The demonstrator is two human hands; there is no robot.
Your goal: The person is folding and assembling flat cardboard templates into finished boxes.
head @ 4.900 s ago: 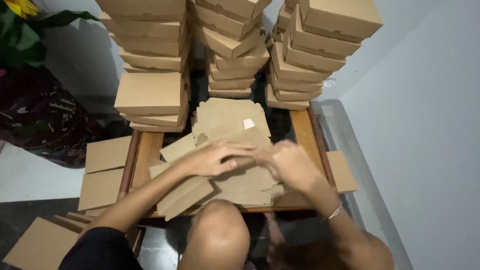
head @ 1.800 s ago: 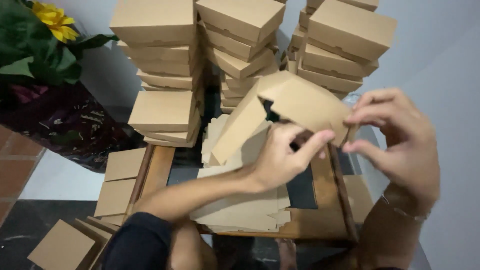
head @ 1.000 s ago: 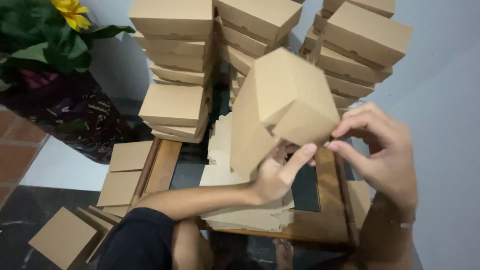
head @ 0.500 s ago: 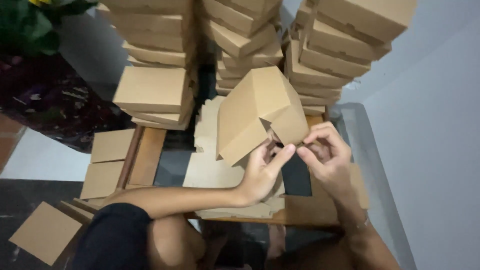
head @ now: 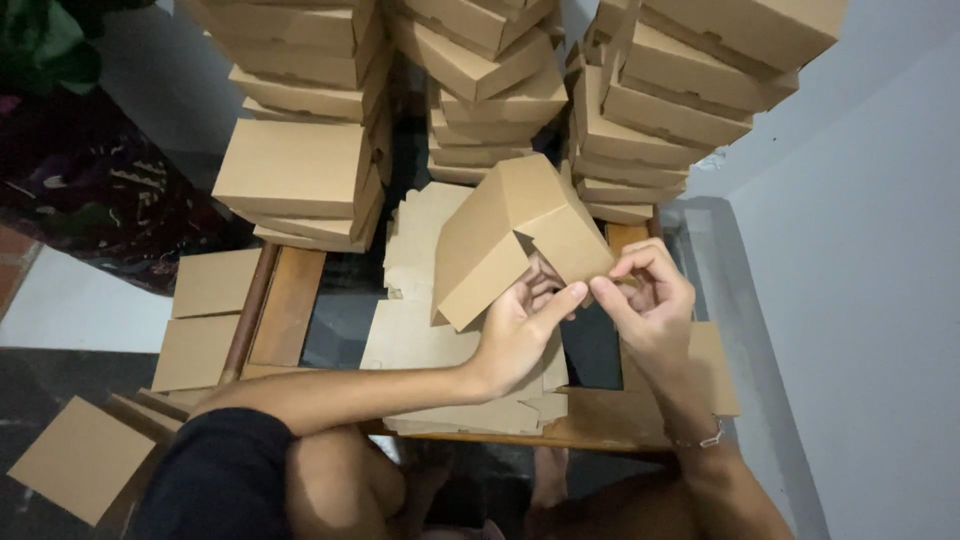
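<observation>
Head view: a half-folded brown cardboard box (head: 505,235) is held up in the air, over the middle of a low wooden table (head: 285,305). The left hand (head: 520,330) reaches under the box from below, with its fingers curled up against the inside of it and the thumb pressing on the lower flap. The right hand (head: 650,305) pinches that flap's corner between thumb and fingers, just at the right side of the box. Both hands are closed on the same box.

Under the box lies a pile of flat cardboard sheets (head: 425,340), spread from the middle toward the near edge. At the far edge stand three tall stacks of finished boxes (head: 300,170). They lean and look wobbly. More flat pieces (head: 210,285) lie off the left edge of the table.

What could go wrong? The flap may bend or tear if the right hand pulls too hard on the thin corner. The box may pop open again if the left hand lets go too soon. And if the box swings back, it may bump the leaning stacks, and they could tumble down.
</observation>
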